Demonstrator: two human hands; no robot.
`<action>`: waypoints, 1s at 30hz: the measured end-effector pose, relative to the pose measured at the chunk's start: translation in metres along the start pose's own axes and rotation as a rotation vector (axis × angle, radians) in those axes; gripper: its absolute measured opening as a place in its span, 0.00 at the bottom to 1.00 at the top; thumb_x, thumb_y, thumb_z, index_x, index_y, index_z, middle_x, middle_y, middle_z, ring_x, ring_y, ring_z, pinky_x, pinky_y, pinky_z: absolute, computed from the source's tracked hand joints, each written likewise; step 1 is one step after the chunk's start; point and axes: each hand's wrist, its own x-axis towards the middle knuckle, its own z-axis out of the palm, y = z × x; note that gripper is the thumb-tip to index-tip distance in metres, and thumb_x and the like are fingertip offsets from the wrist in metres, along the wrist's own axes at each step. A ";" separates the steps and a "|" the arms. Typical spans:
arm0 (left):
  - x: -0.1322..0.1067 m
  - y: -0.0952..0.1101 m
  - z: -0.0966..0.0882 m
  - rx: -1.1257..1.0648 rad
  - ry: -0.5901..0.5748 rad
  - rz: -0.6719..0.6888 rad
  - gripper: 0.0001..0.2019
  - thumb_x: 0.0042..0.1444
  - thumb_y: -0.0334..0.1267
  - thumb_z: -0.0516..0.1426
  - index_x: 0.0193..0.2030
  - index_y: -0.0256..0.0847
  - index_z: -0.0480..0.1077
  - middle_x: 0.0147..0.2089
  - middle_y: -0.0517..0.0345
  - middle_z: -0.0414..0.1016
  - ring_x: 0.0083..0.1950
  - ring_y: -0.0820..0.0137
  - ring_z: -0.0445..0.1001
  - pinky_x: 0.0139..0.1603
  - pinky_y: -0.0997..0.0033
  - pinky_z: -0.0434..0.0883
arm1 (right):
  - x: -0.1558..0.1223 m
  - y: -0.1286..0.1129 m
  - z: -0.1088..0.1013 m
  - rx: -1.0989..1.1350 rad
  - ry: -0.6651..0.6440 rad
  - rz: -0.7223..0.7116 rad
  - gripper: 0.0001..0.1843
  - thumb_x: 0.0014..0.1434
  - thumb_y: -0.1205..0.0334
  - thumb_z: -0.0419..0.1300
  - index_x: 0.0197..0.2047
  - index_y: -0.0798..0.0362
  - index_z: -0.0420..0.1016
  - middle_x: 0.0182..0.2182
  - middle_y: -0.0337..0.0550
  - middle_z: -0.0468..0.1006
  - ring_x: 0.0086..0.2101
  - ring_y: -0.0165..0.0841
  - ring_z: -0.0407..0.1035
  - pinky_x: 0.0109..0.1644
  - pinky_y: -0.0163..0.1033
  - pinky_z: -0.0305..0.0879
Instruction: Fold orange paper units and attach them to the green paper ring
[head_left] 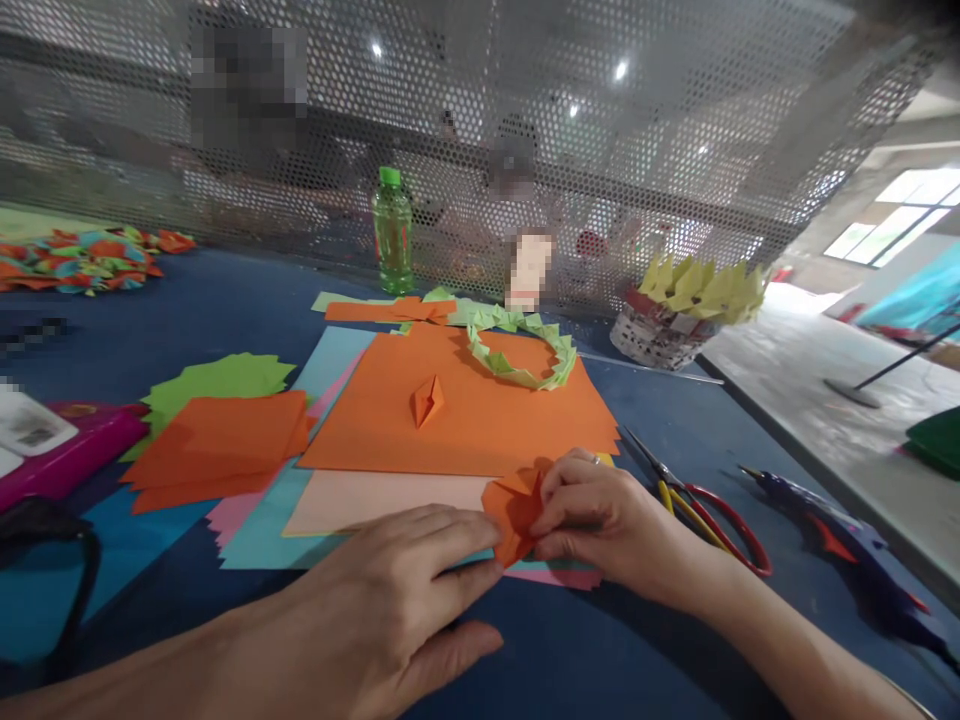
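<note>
A partly folded square of orange paper (516,515) lies low over the stacked sheets, between my two hands. My right hand (589,508) pinches its right side with thumb and fingers. Stretched out flat, the fingers of my left hand (420,560) touch the paper's left edge, and the thumb stands apart below. Just beyond is a large orange sheet (375,420) on top of pink and light blue sheets. It carries a small folded orange diamond piece (428,402) and, at its back edge, a ring of folded light green paper (559,365).
Scissors (697,500) and a glue gun (840,550) lie to the right. Orange squares (225,445) and green squares (214,385) are stacked left. A green bottle (392,235) and a basket (652,330) with yellow folded paper stand at the back by a perforated metal panel (450,90).
</note>
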 end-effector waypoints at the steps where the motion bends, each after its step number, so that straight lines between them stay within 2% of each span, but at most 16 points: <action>1: 0.000 0.000 0.000 -0.003 0.003 -0.001 0.13 0.66 0.43 0.56 0.52 0.41 0.76 0.49 0.52 0.80 0.48 0.63 0.79 0.52 0.67 0.76 | 0.000 0.000 0.000 0.010 -0.006 0.015 0.08 0.61 0.57 0.68 0.32 0.51 0.82 0.31 0.40 0.76 0.37 0.32 0.70 0.44 0.39 0.66; 4: -0.002 -0.001 0.000 -0.003 0.002 -0.010 0.13 0.66 0.43 0.56 0.51 0.41 0.77 0.49 0.52 0.80 0.47 0.63 0.79 0.50 0.67 0.76 | 0.000 -0.001 0.002 0.039 -0.004 0.097 0.09 0.62 0.56 0.67 0.32 0.50 0.81 0.31 0.39 0.76 0.36 0.31 0.70 0.42 0.38 0.65; 9: -0.003 -0.001 -0.001 -0.006 -0.009 -0.016 0.13 0.67 0.43 0.55 0.50 0.41 0.77 0.48 0.52 0.80 0.45 0.64 0.79 0.49 0.67 0.76 | 0.000 -0.003 0.009 0.025 0.032 0.206 0.07 0.60 0.62 0.69 0.30 0.50 0.78 0.32 0.35 0.75 0.36 0.31 0.68 0.42 0.38 0.61; 16: 0.001 0.000 0.000 0.028 -0.011 0.021 0.14 0.67 0.43 0.55 0.51 0.39 0.76 0.49 0.52 0.81 0.46 0.63 0.80 0.50 0.67 0.76 | 0.000 -0.009 0.014 -0.041 0.072 0.255 0.10 0.61 0.60 0.67 0.30 0.51 0.73 0.32 0.36 0.74 0.36 0.32 0.65 0.41 0.40 0.60; 30: 0.000 -0.001 -0.001 0.056 0.001 0.035 0.15 0.68 0.43 0.54 0.53 0.38 0.76 0.51 0.55 0.82 0.48 0.66 0.80 0.52 0.69 0.75 | 0.002 -0.015 0.019 -0.094 0.089 0.317 0.09 0.59 0.62 0.67 0.30 0.50 0.73 0.33 0.37 0.75 0.36 0.34 0.66 0.42 0.42 0.63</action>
